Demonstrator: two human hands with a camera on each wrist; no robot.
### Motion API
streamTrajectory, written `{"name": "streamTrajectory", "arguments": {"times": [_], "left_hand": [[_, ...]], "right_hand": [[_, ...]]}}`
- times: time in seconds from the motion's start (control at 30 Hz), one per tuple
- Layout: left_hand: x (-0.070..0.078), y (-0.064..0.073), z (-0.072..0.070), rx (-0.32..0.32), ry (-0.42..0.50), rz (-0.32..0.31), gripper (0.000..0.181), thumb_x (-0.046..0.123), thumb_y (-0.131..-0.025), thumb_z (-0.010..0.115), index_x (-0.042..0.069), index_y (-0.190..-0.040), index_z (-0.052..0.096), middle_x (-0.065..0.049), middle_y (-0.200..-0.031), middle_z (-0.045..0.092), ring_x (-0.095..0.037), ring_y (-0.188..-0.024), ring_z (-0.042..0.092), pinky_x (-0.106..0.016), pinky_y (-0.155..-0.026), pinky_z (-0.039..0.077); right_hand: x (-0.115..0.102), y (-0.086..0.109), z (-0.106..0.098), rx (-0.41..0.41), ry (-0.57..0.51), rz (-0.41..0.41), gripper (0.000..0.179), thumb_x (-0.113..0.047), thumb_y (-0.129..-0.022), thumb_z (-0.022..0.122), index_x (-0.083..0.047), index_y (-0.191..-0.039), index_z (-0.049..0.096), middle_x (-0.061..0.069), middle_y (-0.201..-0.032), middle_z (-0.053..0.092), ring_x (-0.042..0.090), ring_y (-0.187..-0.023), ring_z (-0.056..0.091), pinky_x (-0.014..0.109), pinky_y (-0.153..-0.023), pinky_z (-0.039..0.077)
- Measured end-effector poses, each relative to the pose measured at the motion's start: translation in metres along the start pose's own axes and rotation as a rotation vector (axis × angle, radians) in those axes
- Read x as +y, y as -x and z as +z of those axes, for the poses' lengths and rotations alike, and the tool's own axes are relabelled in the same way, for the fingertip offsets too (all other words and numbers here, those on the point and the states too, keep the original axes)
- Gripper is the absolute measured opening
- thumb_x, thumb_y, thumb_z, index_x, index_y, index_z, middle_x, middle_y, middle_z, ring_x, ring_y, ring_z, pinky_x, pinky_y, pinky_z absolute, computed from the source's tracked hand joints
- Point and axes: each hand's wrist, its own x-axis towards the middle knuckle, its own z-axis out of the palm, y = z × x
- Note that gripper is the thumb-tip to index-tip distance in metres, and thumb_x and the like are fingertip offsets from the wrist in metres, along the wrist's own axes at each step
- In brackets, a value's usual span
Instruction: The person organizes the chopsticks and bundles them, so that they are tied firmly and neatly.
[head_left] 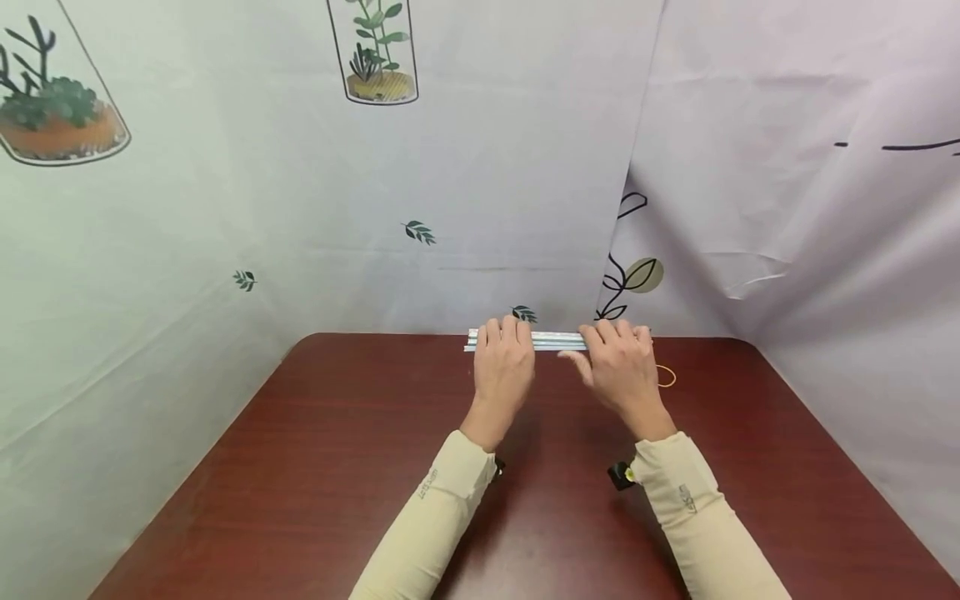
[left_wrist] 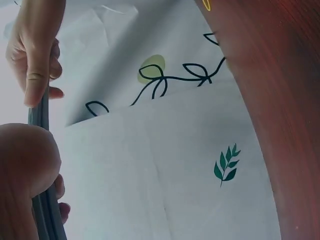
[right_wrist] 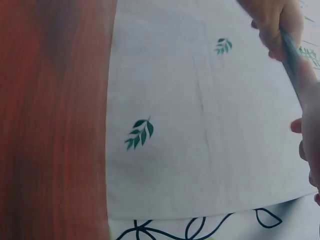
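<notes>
Above the far end of the table, both hands hold a long, slim bundle of pale blue and white strips [head_left: 555, 341]. My left hand [head_left: 504, 367] grips its left part, fingers curled over the top. Toward the other end, my right hand [head_left: 621, 367] has its fingers wrapped round the bundle, its thumb reaching toward the left hand. In the left wrist view the bundle [left_wrist: 49, 212] looks dark grey and ridged lengthwise. The right wrist view shows only a short stretch of the bundle [right_wrist: 291, 60] between the hands. Its exact kind cannot be told.
A thin yellow loop [head_left: 667, 377] shows beside the right hand, near the back of the reddish-brown table [head_left: 337, 450]. White cloth [head_left: 510, 183] printed with plants hangs behind the table and along its sides. Small dark devices [head_left: 621, 476] sit at the wrists.
</notes>
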Motion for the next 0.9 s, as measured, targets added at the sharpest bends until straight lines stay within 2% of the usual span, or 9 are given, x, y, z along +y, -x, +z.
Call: {"name": "streamTrajectory", "arguments": {"times": [0.07, 0.13, 0.23, 0.3, 0.47, 0.53, 0.63, 0.7, 0.9], "left_hand": [[0.0, -0.002, -0.003, -0.03, 0.009, -0.008, 0.017, 0.009, -0.096, 0.044, 0.009, -0.087, 0.058, -0.006, -0.083, 0.053, -0.023, -0.07, 0.045, -0.033, -0.069, 0.038], [-0.002, -0.002, -0.008, -0.081, 0.045, -0.001, 0.014, 0.019, -0.097, 0.051, 0.008, -0.096, 0.06, -0.007, -0.088, 0.053, -0.024, -0.076, 0.045, -0.034, -0.074, 0.039], [-0.006, -0.003, -0.015, -0.159, 0.099, 0.024, 0.032, 0.037, -0.098, 0.056, 0.007, -0.11, 0.058, -0.008, -0.095, 0.053, -0.026, -0.084, 0.045, -0.037, -0.081, 0.038], [-0.009, -0.004, -0.018, -0.163, 0.125, 0.042, 0.042, 0.046, -0.095, 0.059, 0.008, -0.115, 0.059, -0.008, -0.099, 0.055, -0.027, -0.088, 0.047, -0.037, -0.084, 0.039], [-0.012, -0.008, -0.016, -0.051, 0.123, 0.021, 0.018, 0.029, -0.095, 0.06, 0.012, -0.099, 0.065, -0.005, -0.092, 0.06, -0.026, -0.083, 0.054, -0.037, -0.079, 0.044], [-0.011, -0.008, -0.015, -0.048, 0.124, 0.007, 0.016, 0.025, -0.093, 0.059, 0.012, -0.1, 0.064, -0.006, -0.092, 0.06, -0.027, -0.082, 0.053, -0.038, -0.079, 0.044], [-0.008, -0.006, -0.013, -0.079, 0.119, -0.004, 0.025, 0.032, -0.092, 0.059, 0.009, -0.102, 0.062, -0.008, -0.094, 0.058, -0.028, -0.083, 0.051, -0.039, -0.08, 0.042], [-0.007, -0.005, -0.012, -0.086, 0.114, -0.01, 0.023, 0.03, -0.091, 0.058, 0.009, -0.1, 0.06, -0.009, -0.095, 0.057, -0.028, -0.084, 0.051, -0.038, -0.08, 0.041], [-0.005, -0.004, -0.011, 0.007, 0.099, -0.019, 0.011, 0.012, -0.085, 0.051, 0.009, -0.088, 0.06, -0.007, -0.086, 0.059, -0.028, -0.087, 0.057, -0.039, -0.09, 0.045]], "right_hand": [[0.001, -0.003, -0.001, -0.003, 0.002, -0.002, 0.057, -0.06, -0.092, 0.049, -0.005, -0.094, 0.063, 0.015, -0.08, 0.058, 0.038, -0.07, 0.051, 0.052, -0.061, 0.035], [0.002, -0.006, -0.002, -0.002, 0.01, 0.003, 0.053, -0.057, -0.09, 0.051, -0.006, -0.096, 0.063, 0.014, -0.08, 0.057, 0.038, -0.07, 0.05, 0.052, -0.061, 0.034], [0.002, -0.01, -0.005, -0.009, 0.016, 0.01, 0.05, -0.055, -0.088, 0.054, -0.007, -0.097, 0.064, 0.015, -0.081, 0.057, 0.039, -0.072, 0.049, 0.054, -0.064, 0.035], [0.002, -0.013, -0.007, -0.003, 0.013, 0.02, 0.049, -0.054, -0.088, 0.055, -0.007, -0.096, 0.065, 0.015, -0.08, 0.057, 0.039, -0.072, 0.049, 0.055, -0.066, 0.035], [0.001, -0.015, -0.009, 0.021, 0.01, 0.039, 0.05, -0.055, -0.095, 0.05, -0.007, -0.095, 0.066, 0.013, -0.079, 0.057, 0.038, -0.074, 0.049, 0.055, -0.069, 0.035], [0.0, -0.015, -0.008, 0.032, 0.014, 0.036, 0.053, -0.055, -0.098, 0.046, -0.007, -0.096, 0.068, 0.012, -0.079, 0.058, 0.037, -0.074, 0.05, 0.054, -0.07, 0.035], [-0.001, -0.013, -0.004, 0.07, 0.023, 0.021, 0.054, -0.055, -0.099, 0.043, -0.007, -0.096, 0.068, 0.012, -0.079, 0.058, 0.037, -0.074, 0.05, 0.054, -0.07, 0.035], [-0.001, -0.012, -0.002, 0.116, 0.028, 0.01, 0.053, -0.054, -0.099, 0.044, -0.006, -0.096, 0.067, 0.013, -0.078, 0.058, 0.037, -0.073, 0.049, 0.055, -0.07, 0.035], [-0.003, -0.012, 0.002, 0.233, 0.053, -0.017, 0.056, -0.055, -0.1, 0.041, -0.004, -0.091, 0.063, 0.013, -0.076, 0.055, 0.038, -0.068, 0.047, 0.056, -0.07, 0.036]]}}
